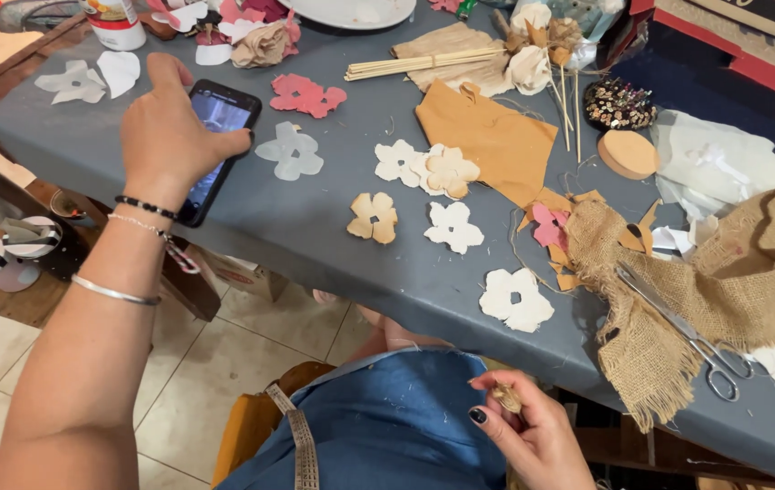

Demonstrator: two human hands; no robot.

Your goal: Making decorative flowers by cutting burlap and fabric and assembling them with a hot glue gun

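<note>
The left hand (165,132) is curling over the phone (215,145), lying lengthwise at the table (333,263) edge just right of its palm, while the right hand (532,436) is pinching a small tan scrap (507,397) over the lap.

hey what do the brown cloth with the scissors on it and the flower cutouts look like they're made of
The brown cloth looks like burlap: coarse open weave, frayed edges, matte. The scissors look like bare shiny metal. The flower cutouts seem to be thin husk or paper, matte and slightly curled; which of the two is unclear.
</note>
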